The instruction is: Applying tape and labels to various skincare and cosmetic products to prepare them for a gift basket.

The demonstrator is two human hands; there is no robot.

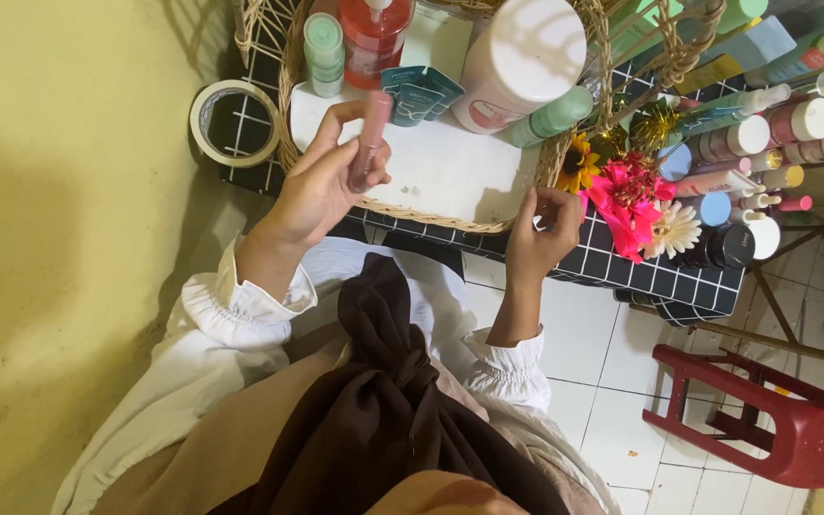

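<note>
At the far left, a roll of tape (234,122) lies on the black grid-patterned tabletop (622,272), just outside the wicker basket (288,114). Right of it, the left hand (321,186) is closed around a slim pink cosmetic tube (372,138), thumb on one side and fingers on the other, holding it nearly upright over the near left part of the basket. The tube looks light, rigid and smooth, so likely a little slippery; a pinch around the middle of its body, as here, seems the safest hold, since a grip on the cap end could pull the cap loose.

Behind it in the basket stand a pale green bottle (322,52), a red pump bottle (374,38), teal sachets (422,91) and a large white jar (517,62).

Further right, the right hand (545,234) rests at the basket's near rim, fingers curled in; whether it pinches anything small I cannot tell. It is well apart from the tube.

Beyond it come artificial flowers (627,195) and a cluster of small bottles and pots (765,143). A red plastic stool (765,420) stands on the tiled floor at the near right.
</note>
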